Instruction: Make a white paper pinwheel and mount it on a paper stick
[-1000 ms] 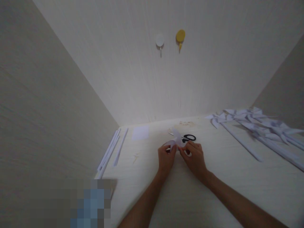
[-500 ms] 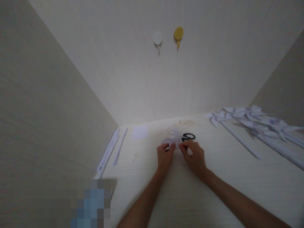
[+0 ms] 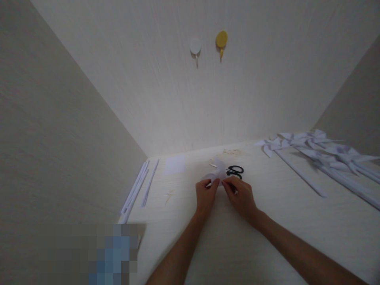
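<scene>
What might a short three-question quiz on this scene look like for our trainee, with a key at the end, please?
1. Multiple choice: what is the left hand holding?
a) the black-handled scissors
b) a curled piece of white paper
c) a rolled paper stick

2. True or false: the white wall hook is to the left of the yellow wall hook.

3. Fill the gap: the paper pinwheels lie on the ____ side of the tabletop.

Key: 1 b; 2 true; 3 right.
</scene>
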`<state>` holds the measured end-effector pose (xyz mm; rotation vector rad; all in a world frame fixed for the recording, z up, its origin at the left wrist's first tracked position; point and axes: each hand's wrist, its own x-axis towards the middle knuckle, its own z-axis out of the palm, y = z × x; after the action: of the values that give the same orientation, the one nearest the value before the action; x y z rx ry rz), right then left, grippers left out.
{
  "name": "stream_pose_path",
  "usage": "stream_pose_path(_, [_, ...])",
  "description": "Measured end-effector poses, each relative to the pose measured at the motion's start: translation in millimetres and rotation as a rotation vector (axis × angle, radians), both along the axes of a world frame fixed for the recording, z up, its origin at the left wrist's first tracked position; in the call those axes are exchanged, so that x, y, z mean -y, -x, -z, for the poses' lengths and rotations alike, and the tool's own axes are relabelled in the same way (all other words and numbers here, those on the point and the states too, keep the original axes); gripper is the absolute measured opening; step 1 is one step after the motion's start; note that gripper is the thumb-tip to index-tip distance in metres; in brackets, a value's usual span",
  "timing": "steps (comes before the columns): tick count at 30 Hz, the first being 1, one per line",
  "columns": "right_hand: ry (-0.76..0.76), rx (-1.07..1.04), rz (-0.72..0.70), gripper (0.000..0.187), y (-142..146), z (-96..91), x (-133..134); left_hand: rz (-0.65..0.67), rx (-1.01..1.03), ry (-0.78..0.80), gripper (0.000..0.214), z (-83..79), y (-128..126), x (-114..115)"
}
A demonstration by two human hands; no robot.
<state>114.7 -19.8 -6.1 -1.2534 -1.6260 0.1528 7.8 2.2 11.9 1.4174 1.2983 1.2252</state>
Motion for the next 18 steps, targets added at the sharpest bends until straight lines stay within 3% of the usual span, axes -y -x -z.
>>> stream_pose_path(18, [-0.012, 0.006, -0.016, 0.012, 0.1, -0.4, 0.6, -0.005, 0.044, -0.015, 0.013, -3.9, -0.2, 2.8])
